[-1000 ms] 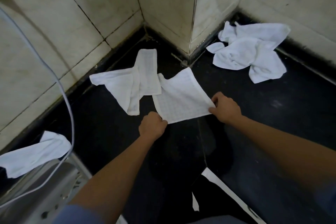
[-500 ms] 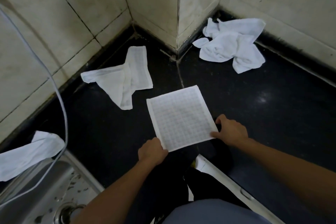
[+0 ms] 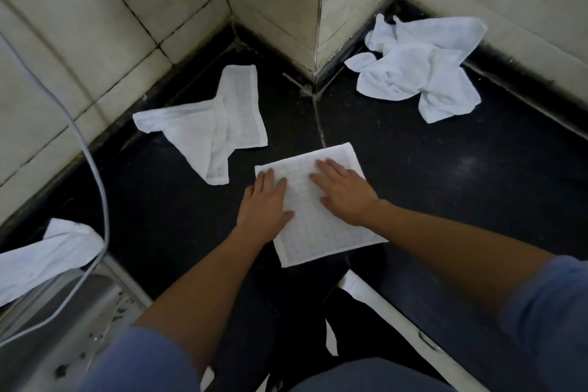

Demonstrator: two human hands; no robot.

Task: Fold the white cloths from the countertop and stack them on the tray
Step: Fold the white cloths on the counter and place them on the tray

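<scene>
A white waffle-weave cloth (image 3: 321, 226) lies flat as a rectangle on the black countertop (image 3: 477, 194). My left hand (image 3: 265, 204) rests palm down on its left edge, fingers spread. My right hand (image 3: 342, 189) lies flat on its upper right part, fingers apart. Neither hand grips anything. A loosely crumpled white cloth (image 3: 219, 124) lies to the upper left near the wall. A bigger rumpled heap of white cloth (image 3: 416, 68) sits at the back right by the wall corner. No tray is clearly in view.
Tiled walls close off the counter at the back, with a jutting corner (image 3: 318, 25) in the middle. A steel sink (image 3: 63, 321) is at lower left with another white cloth (image 3: 47, 258) draped on its rim and a grey cable (image 3: 92, 169) hanging over it. The counter's white front edge (image 3: 397, 321) runs at lower right.
The cloth was pulled toward me and laid flat. Both hands let go of its near corners and now press flat on top of it.
</scene>
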